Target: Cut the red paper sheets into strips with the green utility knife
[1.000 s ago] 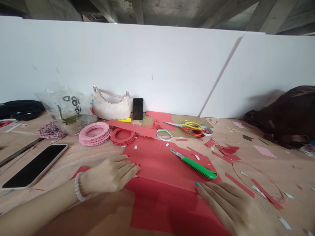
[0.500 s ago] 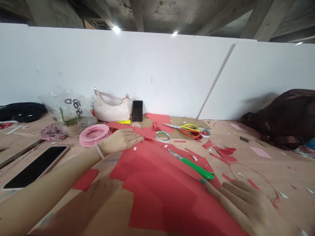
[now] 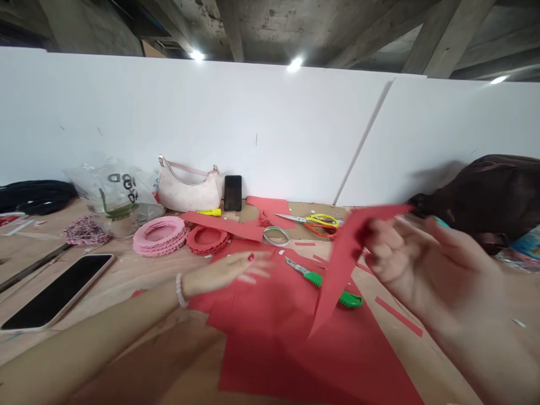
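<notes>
Red rings lie stacked, seemingly done, but sheets remain; left grip is released, right grip grasps paper.

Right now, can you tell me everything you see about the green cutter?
The cutter has a ridged green handle that looks plastic and a silver, metal-looking blade end. It lies slanted on the red paper: blade end away and to the left, handle end nearer and to the right. A red piece held up by the right grip hides its middle; I can't tell whether they touch. Nobody holds the cutter.
</notes>
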